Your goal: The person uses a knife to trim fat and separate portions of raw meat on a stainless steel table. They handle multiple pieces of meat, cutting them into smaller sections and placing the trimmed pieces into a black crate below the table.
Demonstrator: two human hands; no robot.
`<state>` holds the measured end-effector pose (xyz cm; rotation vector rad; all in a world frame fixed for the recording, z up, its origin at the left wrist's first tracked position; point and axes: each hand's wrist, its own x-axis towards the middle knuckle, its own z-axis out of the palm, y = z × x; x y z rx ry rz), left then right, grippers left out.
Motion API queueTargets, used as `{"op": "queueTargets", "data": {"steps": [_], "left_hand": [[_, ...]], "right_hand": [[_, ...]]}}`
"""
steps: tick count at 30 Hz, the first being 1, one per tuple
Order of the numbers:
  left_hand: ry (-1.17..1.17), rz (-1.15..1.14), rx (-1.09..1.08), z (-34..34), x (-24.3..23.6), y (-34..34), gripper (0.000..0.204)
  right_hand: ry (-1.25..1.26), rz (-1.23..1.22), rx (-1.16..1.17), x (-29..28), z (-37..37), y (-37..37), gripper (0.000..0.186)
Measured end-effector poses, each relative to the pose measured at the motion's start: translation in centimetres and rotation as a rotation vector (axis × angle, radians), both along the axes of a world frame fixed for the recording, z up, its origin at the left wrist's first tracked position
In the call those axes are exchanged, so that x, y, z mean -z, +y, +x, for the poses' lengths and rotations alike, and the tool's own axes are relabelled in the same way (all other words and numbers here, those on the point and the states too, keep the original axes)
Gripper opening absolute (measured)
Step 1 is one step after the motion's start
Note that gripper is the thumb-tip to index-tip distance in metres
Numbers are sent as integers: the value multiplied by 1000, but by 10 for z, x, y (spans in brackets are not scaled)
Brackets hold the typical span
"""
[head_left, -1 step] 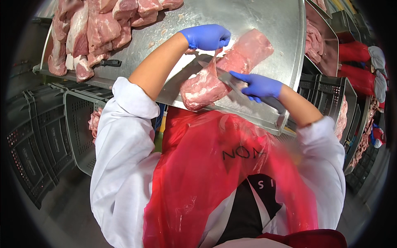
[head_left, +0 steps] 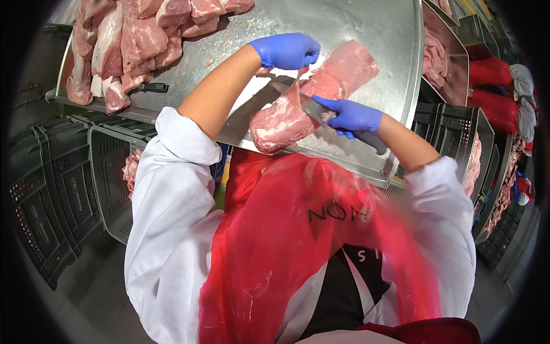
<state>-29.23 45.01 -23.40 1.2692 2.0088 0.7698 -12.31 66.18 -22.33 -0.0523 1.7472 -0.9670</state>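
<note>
A long piece of pale pink meat lies slantwise on the metal table, its fatty end toward me. My left hand, in a blue glove, is closed above it and pulls up a thin strip of trimming still joined to the meat. In my right hand, also blue-gloved, is a knife, gripped by its dark handle. Its blade crosses the meat under the raised strip, with the tip showing on the far left side.
Several meat pieces are heaped at the table's far left, a dark-handled tool beside them. Grey crates stand left, one holding meat scraps. More crates with meat line the right, where people in red aprons stand.
My right hand and the knife have moved slightly left, pushing the blade further across under the strip. My left hand and the meat have barely moved.
</note>
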Motion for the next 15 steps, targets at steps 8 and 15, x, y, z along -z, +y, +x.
{"op": "queueTargets", "data": {"steps": [8, 15], "left_hand": [[-113, -13, -101, 12, -41, -23, 17], [-229, -13, -236, 10, -58, -39, 19]], "right_hand": [[-45, -43, 122, -18, 41, -7, 76], [99, -38, -22, 1, 47, -25, 78]]}}
